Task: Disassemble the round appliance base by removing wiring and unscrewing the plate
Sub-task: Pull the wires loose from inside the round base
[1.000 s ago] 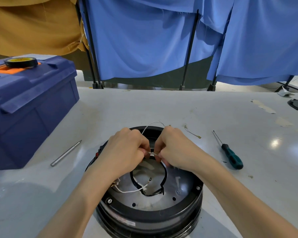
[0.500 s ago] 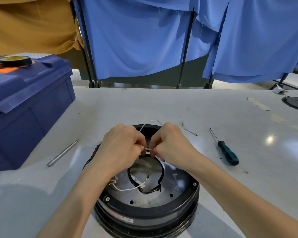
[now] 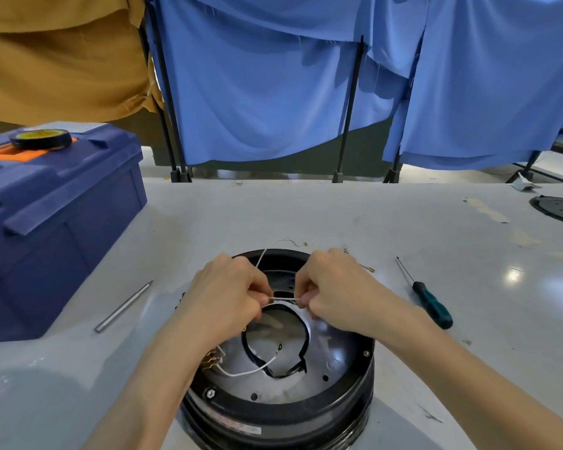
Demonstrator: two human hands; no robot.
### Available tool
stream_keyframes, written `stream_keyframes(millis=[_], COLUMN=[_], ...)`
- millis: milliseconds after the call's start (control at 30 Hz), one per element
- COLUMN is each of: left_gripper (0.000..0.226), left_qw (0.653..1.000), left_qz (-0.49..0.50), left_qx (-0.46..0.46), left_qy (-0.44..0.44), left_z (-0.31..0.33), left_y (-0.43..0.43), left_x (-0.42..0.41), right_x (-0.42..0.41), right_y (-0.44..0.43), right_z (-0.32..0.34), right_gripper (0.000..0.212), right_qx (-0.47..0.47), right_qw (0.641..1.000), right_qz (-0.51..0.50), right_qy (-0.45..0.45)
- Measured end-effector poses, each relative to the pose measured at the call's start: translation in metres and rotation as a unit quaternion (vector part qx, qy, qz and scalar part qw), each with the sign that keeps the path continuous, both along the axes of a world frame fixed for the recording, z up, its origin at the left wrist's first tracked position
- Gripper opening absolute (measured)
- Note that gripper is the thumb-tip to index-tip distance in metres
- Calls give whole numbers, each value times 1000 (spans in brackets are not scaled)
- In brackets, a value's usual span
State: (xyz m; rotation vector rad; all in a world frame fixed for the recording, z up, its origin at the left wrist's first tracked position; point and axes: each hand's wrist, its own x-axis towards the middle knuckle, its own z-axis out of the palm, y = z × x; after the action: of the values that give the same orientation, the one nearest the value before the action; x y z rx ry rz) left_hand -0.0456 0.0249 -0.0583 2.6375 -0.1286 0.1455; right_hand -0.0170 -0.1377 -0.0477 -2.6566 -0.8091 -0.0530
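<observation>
The round black appliance base (image 3: 283, 414) lies upturned on the white table near the front edge, its grey metal plate (image 3: 332, 362) showing inside. My left hand (image 3: 228, 293) and my right hand (image 3: 335, 287) meet over the base's far half. Between their fingertips they pinch a short stretch of white wire (image 3: 285, 298), pulled straight. Another white wire (image 3: 247, 371) with a ring terminal curls across the plate from brass terminals (image 3: 213, 358) at the left. A black band (image 3: 303, 362) loops round the plate's centre.
A teal-handled screwdriver (image 3: 431, 306) lies right of the base. A metal rod (image 3: 122, 306) lies to the left. A blue toolbox (image 3: 46, 228) with a tape roll (image 3: 41, 138) stands far left. A loose wire (image 3: 359, 263) rests behind my right hand. A dark disc (image 3: 559, 209) sits far right.
My hands have drawn slightly apart, so the white wire between them now shows as a longer taut stretch. The base has not moved.
</observation>
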Motion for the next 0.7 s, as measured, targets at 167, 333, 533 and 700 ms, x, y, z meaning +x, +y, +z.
stream_keyframes(millis=[167,333,533,700], left_gripper=[31,14,29,16], left_qw=[1000,999,993,984], left_qz=[-14,-26,-104,-165], left_qx=[-17,5,59,65], left_qy=[-5,-36,-24,-14], left_z=[-2,-5,-2,6], left_y=[3,2,-14,-40], left_x=[-1,2,5,15], right_x=[-5,15,47,44], right_y=[-13,-51,-101,-98], right_z=[-7,1,-27,-49], right_gripper=[22,17,35,33], right_qx=[-16,265,-69,-59], right_qw=[999,961,941,922], right_qz=[38,-73,-326,-381], right_qy=[-7,7,52,44])
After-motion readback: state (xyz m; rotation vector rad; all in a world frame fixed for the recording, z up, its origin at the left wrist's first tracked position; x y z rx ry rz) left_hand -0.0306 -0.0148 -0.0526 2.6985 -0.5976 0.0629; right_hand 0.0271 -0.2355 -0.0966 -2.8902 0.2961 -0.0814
